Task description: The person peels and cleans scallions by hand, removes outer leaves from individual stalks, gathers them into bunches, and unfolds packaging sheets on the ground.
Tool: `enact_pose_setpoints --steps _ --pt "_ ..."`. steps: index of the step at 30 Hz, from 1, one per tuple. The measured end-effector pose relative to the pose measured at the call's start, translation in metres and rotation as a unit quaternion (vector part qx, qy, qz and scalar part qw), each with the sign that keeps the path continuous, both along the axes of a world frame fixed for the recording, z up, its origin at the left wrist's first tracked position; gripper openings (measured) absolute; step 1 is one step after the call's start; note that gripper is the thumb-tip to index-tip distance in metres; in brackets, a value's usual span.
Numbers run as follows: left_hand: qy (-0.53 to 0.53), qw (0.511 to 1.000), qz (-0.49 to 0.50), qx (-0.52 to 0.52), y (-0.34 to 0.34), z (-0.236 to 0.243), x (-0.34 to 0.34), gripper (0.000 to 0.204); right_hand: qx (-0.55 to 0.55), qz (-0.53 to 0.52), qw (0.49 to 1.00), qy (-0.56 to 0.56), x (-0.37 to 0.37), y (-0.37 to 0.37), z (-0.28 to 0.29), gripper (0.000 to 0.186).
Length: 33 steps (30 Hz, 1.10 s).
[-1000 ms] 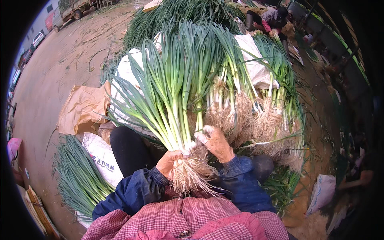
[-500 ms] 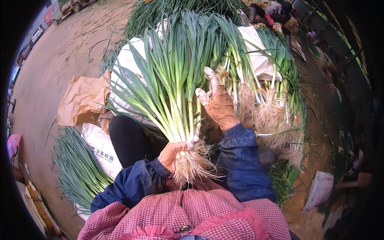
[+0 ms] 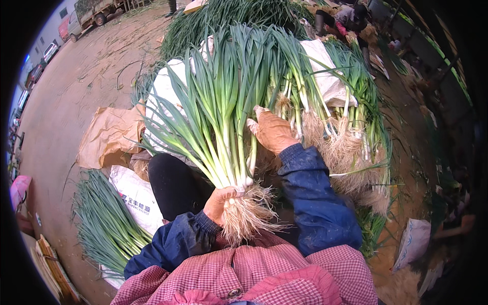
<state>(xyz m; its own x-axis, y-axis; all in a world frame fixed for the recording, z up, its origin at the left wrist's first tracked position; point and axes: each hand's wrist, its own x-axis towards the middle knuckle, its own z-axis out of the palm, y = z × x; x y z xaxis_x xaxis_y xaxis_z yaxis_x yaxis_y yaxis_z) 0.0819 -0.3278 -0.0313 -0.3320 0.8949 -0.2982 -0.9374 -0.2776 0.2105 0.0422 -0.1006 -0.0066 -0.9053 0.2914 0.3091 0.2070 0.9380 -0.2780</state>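
Observation:
My left hand (image 3: 220,203) is closed around the white bases of a bunch of long green onions (image 3: 223,137), whose leaves fan forward and whose pale roots (image 3: 246,218) hang toward my checked garment. Just right of the upper stalks, my right hand (image 3: 272,129), in a tan covering with pale fingertips, has thumb and fingers apart; whether the tips touch the stalks is unclear. More onions with shaggy roots (image 3: 343,140) lie beyond and right of this hand.
White sacks (image 3: 328,76), crumpled brown paper (image 3: 107,134) and piled greens (image 3: 218,18) surround me. Another onion bundle (image 3: 107,229) lies at lower left. A co-worker (image 3: 351,23) bends at upper right. A truck (image 3: 96,12) stands at far upper left.
My right hand has let go low on the stalks and moved up and forward along them, its fingers spreading, then shifting slightly down. My left hand keeps its grip.

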Motion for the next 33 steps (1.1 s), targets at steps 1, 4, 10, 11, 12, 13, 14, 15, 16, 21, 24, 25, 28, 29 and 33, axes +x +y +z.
enact_pose_setpoints --steps 1,4,10,11,12,13,14,15,16,21,24,25,28,29,33 --pt "0.005 1.000 0.010 -0.012 0.002 0.001 0.001 0.045 0.010 -0.028 0.995 -0.100 0.017 -0.010 0.014 0.046" --pt "-0.027 0.999 0.018 -0.024 -0.002 -0.004 0.002 0.046 -0.159 0.024 0.986 -0.031 0.080 -0.034 0.017 0.022" --pt "-0.037 0.999 -0.018 0.024 0.008 0.007 0.001 0.043 -0.489 -0.072 0.865 -0.087 0.212 -0.022 0.040 0.014" --pt "-0.043 0.999 -0.025 0.021 0.012 0.013 0.006 0.044 -0.462 -0.084 0.878 -0.092 0.219 -0.015 0.034 0.015" --pt "-0.050 0.998 -0.037 0.021 0.009 0.008 0.006 0.048 -0.439 -0.074 0.888 -0.115 0.221 -0.014 0.050 0.015" --pt "-0.020 0.999 -0.025 0.011 0.011 0.005 0.007 0.050 -0.415 -0.063 0.897 -0.138 0.222 -0.014 0.067 0.016" --pt "-0.031 0.999 -0.028 0.029 0.009 0.000 0.007 0.050 -0.361 -0.031 0.923 -0.127 0.227 -0.014 0.072 0.016" --pt "-0.045 0.997 -0.033 0.047 0.010 -0.006 0.009 0.050 -0.382 -0.055 0.910 -0.154 0.233 -0.017 0.081 0.017" --pt "-0.045 0.997 -0.034 0.047 0.012 -0.011 0.011 0.050 -0.367 -0.052 0.919 -0.136 0.239 -0.018 0.077 0.017" --pt "-0.077 0.989 -0.061 0.107 0.023 -0.010 0.018 0.052 -0.398 -0.097 0.904 -0.126 0.253 -0.022 0.067 0.017" --pt "-0.018 0.998 -0.051 0.037 0.029 -0.002 0.018 0.048 -0.469 -0.175 0.864 -0.055 0.224 -0.026 0.072 0.036" --pt "-0.005 0.998 -0.050 0.025 0.029 0.000 0.017 0.046 -0.490 -0.162 0.857 -0.006 0.207 -0.026 0.060 0.045" --pt "0.005 0.998 -0.061 -0.017 0.028 0.012 0.012 0.041 -0.468 -0.006 0.883 -0.046 0.154 -0.030 0.013 0.029" --pt "0.010 0.998 -0.063 -0.014 0.027 0.015 0.009 0.041 -0.364 0.053 0.928 -0.067 0.147 -0.026 -0.013 0.023" --pt "0.017 0.996 -0.078 -0.024 0.004 0.019 -0.005 0.038 -0.038 0.107 0.988 -0.100 0.130 -0.046 0.026 0.017"
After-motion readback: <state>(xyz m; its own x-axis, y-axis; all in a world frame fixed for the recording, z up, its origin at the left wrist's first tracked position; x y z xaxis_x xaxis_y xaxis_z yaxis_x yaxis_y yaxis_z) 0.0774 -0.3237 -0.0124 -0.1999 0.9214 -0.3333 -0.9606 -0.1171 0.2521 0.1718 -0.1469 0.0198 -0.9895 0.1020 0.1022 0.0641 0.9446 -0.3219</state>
